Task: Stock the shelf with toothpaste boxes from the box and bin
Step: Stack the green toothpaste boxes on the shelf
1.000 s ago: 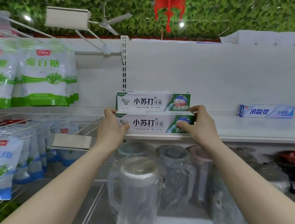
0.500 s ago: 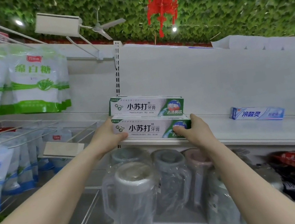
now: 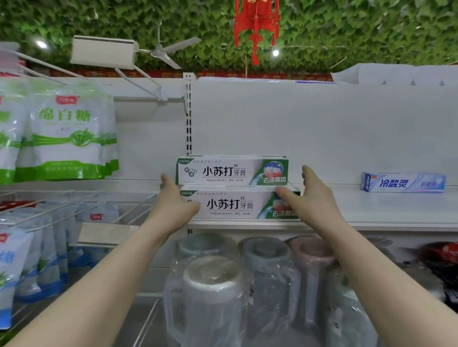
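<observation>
Left hand (image 3: 175, 209) on lower toothpaste box (image 3: 229, 207)

1. upper toothpaste box (image 3: 233, 171): long, white and green, lying flat with its print facing me, stacked squarely on a second one.
2. lower toothpaste box (image 3: 233, 207): same kind, flat at the front edge of the white shelf (image 3: 395, 215), at its left end. my left hand (image 3: 176, 209) touches its left end and my right hand (image 3: 311, 202) has its thumb on the right front.
3. blue toothpaste box (image 3: 403, 182): white and blue, lying flat alone, well apart to the right on the same shelf.
</observation>
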A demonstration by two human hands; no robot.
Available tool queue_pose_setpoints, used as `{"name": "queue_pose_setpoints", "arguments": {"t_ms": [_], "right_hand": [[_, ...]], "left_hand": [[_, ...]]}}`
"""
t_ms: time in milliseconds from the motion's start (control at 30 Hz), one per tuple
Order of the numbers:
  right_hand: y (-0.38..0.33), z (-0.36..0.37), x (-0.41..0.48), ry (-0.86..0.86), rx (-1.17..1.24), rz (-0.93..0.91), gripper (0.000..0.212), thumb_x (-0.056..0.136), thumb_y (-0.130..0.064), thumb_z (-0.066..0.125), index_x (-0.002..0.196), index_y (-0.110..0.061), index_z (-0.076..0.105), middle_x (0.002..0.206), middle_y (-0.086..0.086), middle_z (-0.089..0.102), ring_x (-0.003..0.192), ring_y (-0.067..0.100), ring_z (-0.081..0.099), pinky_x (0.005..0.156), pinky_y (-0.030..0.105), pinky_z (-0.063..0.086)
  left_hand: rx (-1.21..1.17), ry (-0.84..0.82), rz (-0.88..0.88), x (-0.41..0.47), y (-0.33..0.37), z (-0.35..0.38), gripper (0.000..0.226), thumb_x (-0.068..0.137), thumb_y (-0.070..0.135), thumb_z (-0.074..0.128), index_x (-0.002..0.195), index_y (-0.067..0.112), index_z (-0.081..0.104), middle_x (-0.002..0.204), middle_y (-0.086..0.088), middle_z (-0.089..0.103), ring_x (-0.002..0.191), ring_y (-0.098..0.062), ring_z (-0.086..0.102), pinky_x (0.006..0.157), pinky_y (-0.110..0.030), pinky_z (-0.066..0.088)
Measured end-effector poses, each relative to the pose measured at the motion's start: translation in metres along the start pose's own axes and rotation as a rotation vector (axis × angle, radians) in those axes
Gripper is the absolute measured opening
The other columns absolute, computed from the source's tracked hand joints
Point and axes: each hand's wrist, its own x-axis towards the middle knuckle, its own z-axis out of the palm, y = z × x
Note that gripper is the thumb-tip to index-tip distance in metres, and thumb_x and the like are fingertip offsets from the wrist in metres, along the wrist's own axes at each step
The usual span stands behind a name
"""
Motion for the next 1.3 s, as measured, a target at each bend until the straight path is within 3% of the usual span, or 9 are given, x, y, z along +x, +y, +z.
{"name": "queue_pose_setpoints", "arguments": {"t_ms": [133, 267, 367, 533, 667, 900, 1033, 1167, 1300], "right_hand": [[-0.006, 0.003, 0.007, -0.044, -0.049, -0.095, 0.025, 0.098, -0.022, 0.055, 0.121, -0.015, 0.049, 0.09, -0.02, 0.054, 0.054, -0.015, 0.051, 0.056, 0.002, 0.041], [-0.01, 0.008, 0.018, -0.062, -0.014, -0.059, 0.017, 0.098, -0.025, 0.054, 0.11, -0.015, 0.049, 0.09, -0.014, 0.059, 0.056, 0.008, 0.068, 0.072, 0.041, 0.059], [-0.01, 0.007, 0.023, -0.066, -0.005, -0.056, 0.019, 0.099, -0.03, 0.053, 0.108, -0.014, 0.052, 0.093, -0.011, 0.061, 0.053, 0.016, 0.07, 0.069, 0.042, 0.06], [-0.003, 0.009, 0.031, -0.038, -0.06, -0.051, 0.018, 0.097, -0.034, 0.051, 0.107, -0.021, 0.056, 0.099, -0.003, 0.068, 0.071, 0.023, 0.072, 0.075, 0.043, 0.059], [-0.004, 0.011, 0.037, -0.048, -0.024, -0.008, 0.02, 0.098, -0.034, 0.052, 0.107, -0.017, 0.056, 0.097, 0.0, 0.065, 0.064, 0.021, 0.071, 0.066, 0.032, 0.06], [0.002, 0.015, 0.053, -0.041, -0.123, -0.027, 0.03, 0.097, -0.042, 0.053, 0.111, -0.016, 0.059, 0.111, 0.002, 0.068, 0.105, 0.025, 0.06, 0.089, 0.041, 0.05], [0.008, 0.02, 0.061, -0.033, -0.148, -0.033, 0.028, 0.098, -0.04, 0.052, 0.109, -0.015, 0.058, 0.111, 0.004, 0.068, 0.104, 0.027, 0.06, 0.086, 0.038, 0.048], [0.008, 0.018, 0.071, -0.041, -0.188, 0.007, 0.039, 0.095, -0.044, 0.055, 0.12, -0.014, 0.054, 0.119, 0.006, 0.064, 0.105, 0.027, 0.06, 0.09, 0.04, 0.049], [-0.007, 0.015, 0.085, 0.047, -0.405, -0.215, 0.062, 0.094, -0.026, 0.06, 0.149, -0.015, 0.033, 0.153, 0.005, 0.035, 0.133, 0.027, 0.043, 0.104, 0.038, 0.036]], "left_hand": [[0.006, 0.052, 0.1, 0.0, 0.012, -0.006, 0.05, 0.082, 0.01, 0.055, 0.131, 0.019, 0.047, 0.126, -0.005, 0.06, 0.11, -0.026, 0.056, 0.09, -0.036, 0.048], [-0.001, 0.05, 0.131, 0.001, 0.018, -0.005, 0.037, 0.081, 0.012, 0.05, 0.115, 0.022, 0.057, 0.11, -0.001, 0.066, 0.097, -0.022, 0.058, 0.075, -0.031, 0.045], [0.009, 0.055, 0.146, 0.0, 0.023, -0.007, 0.041, 0.072, 0.03, 0.049, 0.11, 0.023, 0.061, 0.109, 0.003, 0.068, 0.101, -0.022, 0.06, 0.084, -0.035, 0.05], [0.082, 0.031, 0.175, 0.006, 0.025, -0.007, 0.028, 0.087, 0.026, 0.052, 0.113, 0.02, 0.061, 0.111, 0.001, 0.066, 0.103, -0.023, 0.058, 0.09, -0.038, 0.049], [0.068, 0.002, 0.202, 0.014, 0.025, -0.006, 0.028, 0.093, 0.037, 0.051, 0.118, 0.027, 0.06, 0.116, 0.006, 0.065, 0.105, -0.019, 0.058, 0.09, -0.035, 0.048], [0.074, -0.011, 0.212, 0.032, 0.024, -0.001, 0.027, 0.093, 0.054, 0.05, 0.108, 0.032, 0.054, 0.091, 0.013, 0.055, 0.096, -0.017, 0.052, 0.076, -0.03, 0.038], [0.07, -0.017, 0.197, 0.038, 0.025, 0.003, 0.041, 0.094, 0.05, 0.051, 0.126, 0.025, 0.049, 0.108, 0.009, 0.052, 0.103, -0.014, 0.047, 0.083, -0.029, 0.036], [0.132, 0.025, 0.165, 0.044, 0.029, 0.004, 0.036, 0.097, 0.048, 0.045, 0.119, 0.021, 0.05, 0.121, -0.005, 0.061, 0.098, -0.021, 0.05, 0.08, -0.032, 0.038], [0.425, 0.184, 0.313, 0.059, 0.037, 0.006, 0.056, 0.1, 0.036, 0.041, 0.147, 0.008, 0.028, 0.152, -0.01, 0.036, 0.138, -0.027, 0.034, 0.11, -0.039, 0.029]]}}
